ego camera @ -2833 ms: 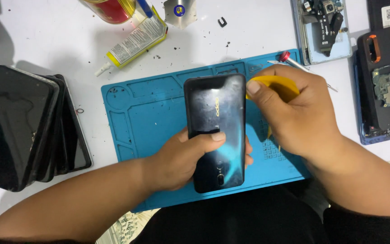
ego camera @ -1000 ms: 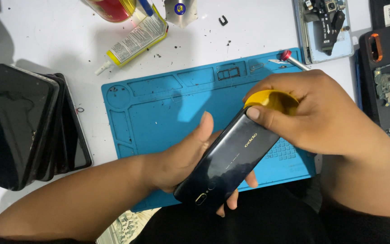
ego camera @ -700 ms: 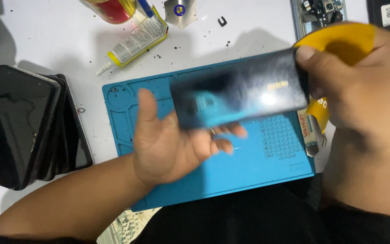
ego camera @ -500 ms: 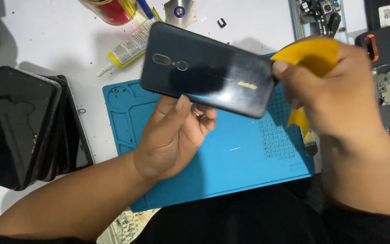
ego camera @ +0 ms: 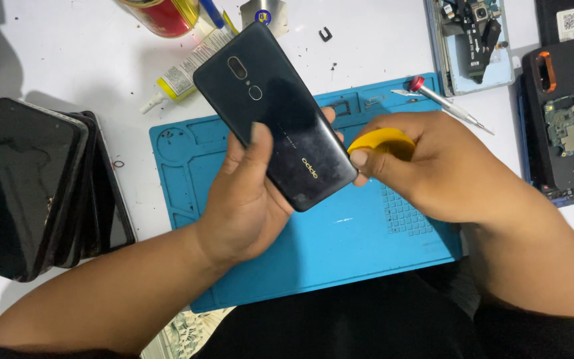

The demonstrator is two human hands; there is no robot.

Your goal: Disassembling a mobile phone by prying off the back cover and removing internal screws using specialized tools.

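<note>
Phone held back-up over the mat, pick at its edge

Phone (ego camera: 277, 110), dark and glossy, is held back cover up, above the upper part of the blue mat (ego camera: 340, 246). It lies tilted, with its camera end pointing up and to the left, toward the glue tube (ego camera: 184, 73), and its lower end pointing down and to the right. The camera lenses and a round sensor show near the upper end.

Left hand (ego camera: 247, 199) grips the phone from below. The thumb lies across the back cover near the middle, and fingertips curl over the far long edge. The hand is closed on the phone.

Right hand (ego camera: 433, 166) pinches a yellow pick (ego camera: 380, 143) between thumb and forefinger. The pick sits just beside the phone's lower right edge; whether it touches or enters the seam cannot be told.

Mat lies on a white table (ego camera: 68, 60). Left of the mat, a stack of dark phones (ego camera: 34, 186) rests on the table. Above the mat lie the glue tube, a red can (ego camera: 164, 13) and a small metal tool (ego camera: 264, 13). A red-capped screwdriver (ego camera: 443, 103) lies at the mat's upper right corner. Right of it are an opened phone in a pale frame (ego camera: 473, 40) and a dark opened phone (ego camera: 563, 123) with its circuit board exposed.
</note>
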